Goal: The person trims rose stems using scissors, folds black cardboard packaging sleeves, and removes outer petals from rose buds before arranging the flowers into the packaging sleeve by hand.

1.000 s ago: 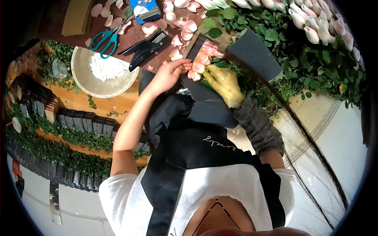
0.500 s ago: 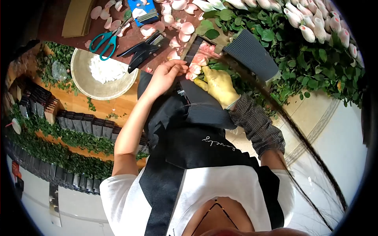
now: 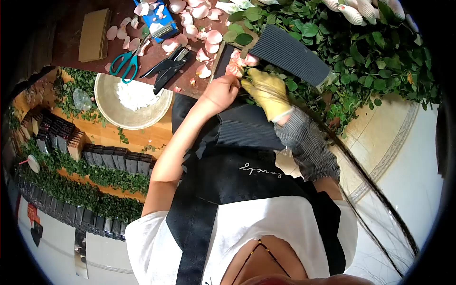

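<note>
Pink roses [image 3: 236, 66] lie bunched at the edge of the reddish-brown table, on a dark, wood-edged frame [image 3: 222, 61]. My left hand [image 3: 222, 94] is bare, its fingers closed against the lower side of the blooms; what they pinch is hidden. On the right, my right hand [image 3: 269, 95] wears a yellow glove and curls beside the roses, over stems and leaves, with its grip hidden. Dark grey ribbed sheets [image 3: 289, 57] lie beyond the glove. Another dark ribbed sheet [image 3: 249, 127] rests below my hands, against the black apron [image 3: 228, 180].
Teal-handled scissors [image 3: 125, 65], a black stapler-like tool [image 3: 168, 67], a blue box [image 3: 159, 21] and loose petals [image 3: 213, 36] lie on the table. A bowl of white pieces [image 3: 134, 124] stands at left. Leafy stems [image 3: 361, 71] and netted roses [image 3: 351, 14] fill the right.
My left hand has shifted right and slightly down, closing in beside the roses and covering more of them. The gloved right hand has moved slightly up. The camera view has shifted.
</note>
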`<action>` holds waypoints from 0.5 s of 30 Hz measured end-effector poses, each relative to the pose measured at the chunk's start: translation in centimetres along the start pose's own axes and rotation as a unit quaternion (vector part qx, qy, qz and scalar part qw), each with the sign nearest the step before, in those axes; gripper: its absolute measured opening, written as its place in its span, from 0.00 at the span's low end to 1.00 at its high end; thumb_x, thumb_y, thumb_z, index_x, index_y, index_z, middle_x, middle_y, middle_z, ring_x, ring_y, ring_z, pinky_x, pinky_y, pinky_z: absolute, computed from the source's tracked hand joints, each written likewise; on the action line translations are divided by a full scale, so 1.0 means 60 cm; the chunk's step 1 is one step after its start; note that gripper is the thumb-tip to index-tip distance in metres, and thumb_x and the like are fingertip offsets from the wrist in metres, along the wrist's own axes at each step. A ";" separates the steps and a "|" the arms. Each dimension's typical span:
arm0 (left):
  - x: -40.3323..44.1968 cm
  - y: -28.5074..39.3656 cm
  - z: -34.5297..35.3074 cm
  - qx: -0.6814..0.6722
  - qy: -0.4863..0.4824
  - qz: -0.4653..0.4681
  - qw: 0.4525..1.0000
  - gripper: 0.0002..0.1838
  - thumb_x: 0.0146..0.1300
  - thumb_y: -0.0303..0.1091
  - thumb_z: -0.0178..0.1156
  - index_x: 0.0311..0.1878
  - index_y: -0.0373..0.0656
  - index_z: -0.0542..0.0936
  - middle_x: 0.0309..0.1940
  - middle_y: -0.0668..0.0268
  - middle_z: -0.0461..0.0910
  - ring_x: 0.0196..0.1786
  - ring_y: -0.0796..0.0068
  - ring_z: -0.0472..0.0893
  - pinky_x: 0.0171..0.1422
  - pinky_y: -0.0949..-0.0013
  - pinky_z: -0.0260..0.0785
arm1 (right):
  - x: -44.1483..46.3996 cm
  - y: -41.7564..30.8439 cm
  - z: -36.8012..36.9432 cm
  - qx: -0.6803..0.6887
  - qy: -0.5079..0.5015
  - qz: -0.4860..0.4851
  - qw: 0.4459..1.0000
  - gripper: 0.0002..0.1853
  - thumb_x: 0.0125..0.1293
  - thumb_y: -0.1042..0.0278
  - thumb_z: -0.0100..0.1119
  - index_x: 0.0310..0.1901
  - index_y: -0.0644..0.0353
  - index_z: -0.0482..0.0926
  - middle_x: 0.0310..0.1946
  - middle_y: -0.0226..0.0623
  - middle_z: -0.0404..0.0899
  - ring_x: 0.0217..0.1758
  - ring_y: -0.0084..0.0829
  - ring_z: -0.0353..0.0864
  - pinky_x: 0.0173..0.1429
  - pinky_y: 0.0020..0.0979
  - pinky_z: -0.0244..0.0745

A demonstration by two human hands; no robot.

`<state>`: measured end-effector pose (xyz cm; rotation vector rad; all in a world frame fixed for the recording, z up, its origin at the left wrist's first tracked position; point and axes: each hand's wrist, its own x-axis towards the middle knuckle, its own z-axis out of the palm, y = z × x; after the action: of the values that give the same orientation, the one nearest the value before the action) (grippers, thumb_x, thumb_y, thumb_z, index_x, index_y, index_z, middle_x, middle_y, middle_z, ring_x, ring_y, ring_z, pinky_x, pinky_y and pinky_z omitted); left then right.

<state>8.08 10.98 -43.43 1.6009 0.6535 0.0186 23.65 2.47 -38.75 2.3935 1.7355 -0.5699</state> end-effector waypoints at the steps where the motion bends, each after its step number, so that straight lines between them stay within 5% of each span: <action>1: -0.001 0.001 0.003 0.016 0.006 0.003 1.000 0.09 0.64 0.29 0.54 0.43 0.37 0.80 0.34 0.51 0.83 0.40 0.55 0.85 0.47 0.60 0.75 | 0.010 0.002 0.013 -0.030 0.003 -0.029 0.999 0.10 0.61 0.56 0.64 0.36 0.54 0.80 0.27 0.40 0.85 0.31 0.43 0.85 0.37 0.44 0.78; 6: -0.011 0.015 0.003 -0.035 0.014 0.042 0.998 0.20 0.60 0.22 0.56 0.57 0.37 0.71 0.35 0.53 0.81 0.39 0.55 0.83 0.46 0.59 0.75 | 0.023 0.021 0.043 -0.024 0.022 -0.066 0.997 0.04 0.61 0.65 0.61 0.34 0.54 0.79 0.27 0.38 0.84 0.31 0.41 0.85 0.37 0.43 0.77; 9: -0.007 0.014 0.009 0.005 0.016 0.030 0.999 0.19 0.60 0.22 0.55 0.56 0.36 0.71 0.34 0.53 0.80 0.39 0.54 0.83 0.45 0.58 0.75 | 0.015 0.017 0.038 0.040 0.022 -0.057 0.997 0.03 0.61 0.66 0.59 0.34 0.53 0.80 0.26 0.37 0.84 0.30 0.41 0.84 0.36 0.43 0.76; 13: -0.002 0.003 0.011 0.013 0.010 0.018 1.000 0.18 0.60 0.23 0.56 0.55 0.35 0.71 0.35 0.50 0.81 0.41 0.49 0.83 0.46 0.55 0.74 | 0.001 0.003 0.009 -0.054 -0.039 -0.054 0.996 0.07 0.65 0.63 0.60 0.41 0.54 0.82 0.30 0.40 0.84 0.33 0.44 0.84 0.39 0.45 0.77; 15: -0.001 -0.006 0.015 0.003 0.023 0.031 0.999 0.19 0.61 0.24 0.56 0.56 0.35 0.70 0.36 0.49 0.81 0.42 0.48 0.83 0.47 0.53 0.74 | -0.027 0.008 0.012 0.148 0.072 0.029 0.986 0.11 0.66 0.58 0.63 0.44 0.55 0.80 0.32 0.40 0.84 0.34 0.45 0.84 0.41 0.44 0.79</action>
<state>8.23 10.12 -43.86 1.6309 0.6400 0.1002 23.49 0.67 -38.86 2.7400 1.7375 -0.7083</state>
